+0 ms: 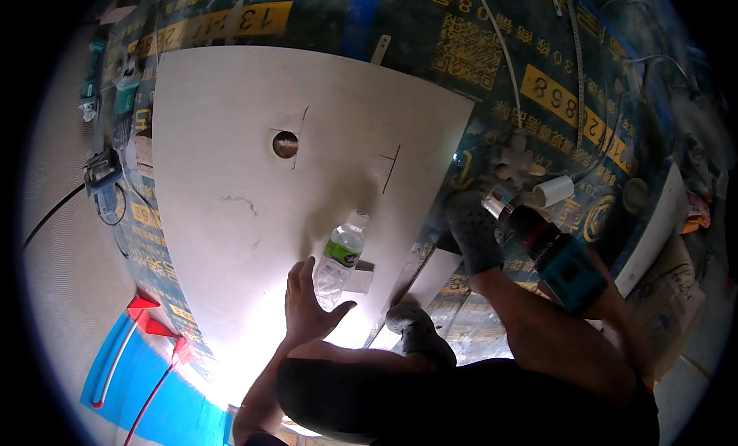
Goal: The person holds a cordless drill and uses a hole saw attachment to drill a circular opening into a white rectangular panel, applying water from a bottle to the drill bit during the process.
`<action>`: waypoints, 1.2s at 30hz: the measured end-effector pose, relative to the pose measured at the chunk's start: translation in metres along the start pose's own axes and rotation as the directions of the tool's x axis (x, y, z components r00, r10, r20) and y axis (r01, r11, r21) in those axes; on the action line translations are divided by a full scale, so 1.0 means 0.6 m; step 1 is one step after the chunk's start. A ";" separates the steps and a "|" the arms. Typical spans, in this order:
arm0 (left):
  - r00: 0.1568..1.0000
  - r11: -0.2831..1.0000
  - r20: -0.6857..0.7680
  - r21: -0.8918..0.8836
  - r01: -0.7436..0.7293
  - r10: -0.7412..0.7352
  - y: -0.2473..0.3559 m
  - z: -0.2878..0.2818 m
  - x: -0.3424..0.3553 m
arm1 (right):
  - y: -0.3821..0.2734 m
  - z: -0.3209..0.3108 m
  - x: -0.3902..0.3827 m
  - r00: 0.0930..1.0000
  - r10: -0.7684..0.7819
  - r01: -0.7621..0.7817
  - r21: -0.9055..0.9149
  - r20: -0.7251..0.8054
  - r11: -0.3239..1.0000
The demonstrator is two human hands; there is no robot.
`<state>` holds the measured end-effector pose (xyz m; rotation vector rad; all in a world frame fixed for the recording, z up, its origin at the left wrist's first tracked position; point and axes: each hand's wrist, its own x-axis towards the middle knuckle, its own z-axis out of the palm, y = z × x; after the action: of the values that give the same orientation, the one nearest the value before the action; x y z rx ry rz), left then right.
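A large white panel (223, 92) lies in front of me, with a round hole (285, 144) cut through it. Dark crossed lines mark the hole's edge and another spot (392, 167) to its right. On the panel stands or leans a clear plastic bottle (332, 273) with a green label and white cap. My left hand (309, 306) is beside the bottle, fingers and thumb spread; whether it touches is unclear. On the right, my right hand (603, 283), mostly hidden, grips a teal and black cordless drill (567, 265). A shiny cylindrical bit, like a hole saw (498, 201), sits at its front.
Dark green printed floor sheeting (492, 31) surrounds the panel. My feet in grey clogs (475, 229) are at its right edge. A white pipe piece (553, 191) lies beyond the drill. Teal power tools (124, 100) and cables lie left, near a blue and red item (123, 354).
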<state>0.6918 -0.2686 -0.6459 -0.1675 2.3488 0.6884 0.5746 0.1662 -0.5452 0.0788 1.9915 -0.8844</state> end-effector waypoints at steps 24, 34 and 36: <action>0.634 0.886 -0.732 -0.436 -0.156 -0.249 0.012 0.236 -0.026 | -0.062 0.080 0.056 0.998 0.005 0.001 -0.082 0.064 0.997; 0.641 0.898 -0.718 -0.429 -0.099 -0.272 -0.020 0.290 -0.077 | -0.079 0.093 0.059 0.995 -0.004 0.015 -0.112 0.101 0.994; 0.638 0.910 -0.724 -0.405 -0.087 -0.261 -0.021 0.300 -0.077 | -0.078 0.093 0.058 0.995 -0.006 0.017 -0.111 0.101 0.994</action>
<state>0.8344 -0.1890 -0.7355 -0.9376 2.9199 1.2433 0.5775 0.0875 -0.5635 -0.0404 1.9447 -0.7671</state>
